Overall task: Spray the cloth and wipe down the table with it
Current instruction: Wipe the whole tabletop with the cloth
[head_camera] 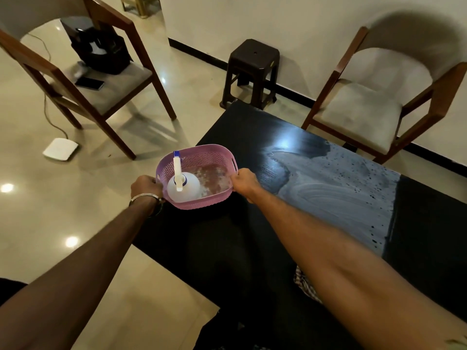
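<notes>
While a translucent spray bottle (182, 186) lies inside, the perforated lilac plastic basket (202, 157) is gripped at centre frame by the left hand (145, 186) and right hand (244, 181).

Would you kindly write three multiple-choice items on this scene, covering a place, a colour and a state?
1. Where is the spray bottle?
A. On the stool
B. Inside the basket
C. On the floor

2. What colour is the basket?
A. Green
B. Lilac
C. Black

3. How is the basket held?
A. By both hands
B. By one hand
C. By no hand

Key: 1 B, the bottle lies in the basket. 2 B, its lattice wall is lilac. 3 A, the left hand and the right hand each grip an end of the rim.
</notes>
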Available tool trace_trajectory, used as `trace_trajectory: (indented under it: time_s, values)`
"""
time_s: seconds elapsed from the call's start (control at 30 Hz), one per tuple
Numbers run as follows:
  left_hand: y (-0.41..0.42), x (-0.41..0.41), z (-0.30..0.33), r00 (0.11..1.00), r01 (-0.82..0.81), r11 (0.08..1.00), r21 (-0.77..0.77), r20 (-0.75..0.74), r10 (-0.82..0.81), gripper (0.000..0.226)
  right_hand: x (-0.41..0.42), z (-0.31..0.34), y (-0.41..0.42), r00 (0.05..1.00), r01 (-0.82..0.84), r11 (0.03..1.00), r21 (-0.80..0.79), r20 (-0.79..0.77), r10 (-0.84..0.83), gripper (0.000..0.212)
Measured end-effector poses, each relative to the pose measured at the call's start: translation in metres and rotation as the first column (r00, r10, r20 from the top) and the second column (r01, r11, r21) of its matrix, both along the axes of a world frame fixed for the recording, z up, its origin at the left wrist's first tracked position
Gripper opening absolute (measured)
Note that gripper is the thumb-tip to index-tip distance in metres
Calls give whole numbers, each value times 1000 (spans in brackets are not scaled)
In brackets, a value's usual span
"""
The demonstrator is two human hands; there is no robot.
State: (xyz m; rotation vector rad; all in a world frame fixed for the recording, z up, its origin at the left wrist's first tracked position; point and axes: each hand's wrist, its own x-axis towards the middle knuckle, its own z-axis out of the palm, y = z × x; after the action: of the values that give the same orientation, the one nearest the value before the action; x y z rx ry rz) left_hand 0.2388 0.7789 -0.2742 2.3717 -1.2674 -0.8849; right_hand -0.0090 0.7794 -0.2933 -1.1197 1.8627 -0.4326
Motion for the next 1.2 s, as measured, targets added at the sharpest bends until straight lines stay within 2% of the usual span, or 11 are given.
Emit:
trace_trajectory:
  time_s: [0.17,0.27,0.37,0.63,0.73,0.87,0.97,1.07,1.2]
  values:
    - [-1,2,-2,1000,-17,1000,21,-8,17,25,-1,1,2,999,-37,999,1,14,37,28]
    - [5,0,-3,999,-26,1000,-17,-37,26,32,-3,4,7,998,-60,998,-4,27,60,24]
    - [13,-4,-5,998,-52,997,-55,-47,50,37,-8,9,15,997,-70,997,-24,17,70,29]
    - [54,-27,2,998,-65,993,-104,-1,65,41,-35,13,45,981,-124,992,1,-153,122,38]
    - [77,-36,3,1000,-10,998,-69,-4,10,39,-49,11,66,983,-109,994,2,-151,108,50]
    - [117,-62,3,987,125,992,-4,-102,-124,28,-69,9,106,980,-106,994,-17,-170,102,46]
    - [140,-88,6,949,274,962,12,-166,-268,20,-88,6,137,970,-117,993,-10,-214,112,28]
    - [157,-113,11,904,401,916,8,-163,-395,43,-109,6,169,961,-96,995,14,-258,96,39]
    - [175,-148,18,813,576,818,-1,-108,-573,51,-134,11,221,950,-56,998,32,-307,63,56]
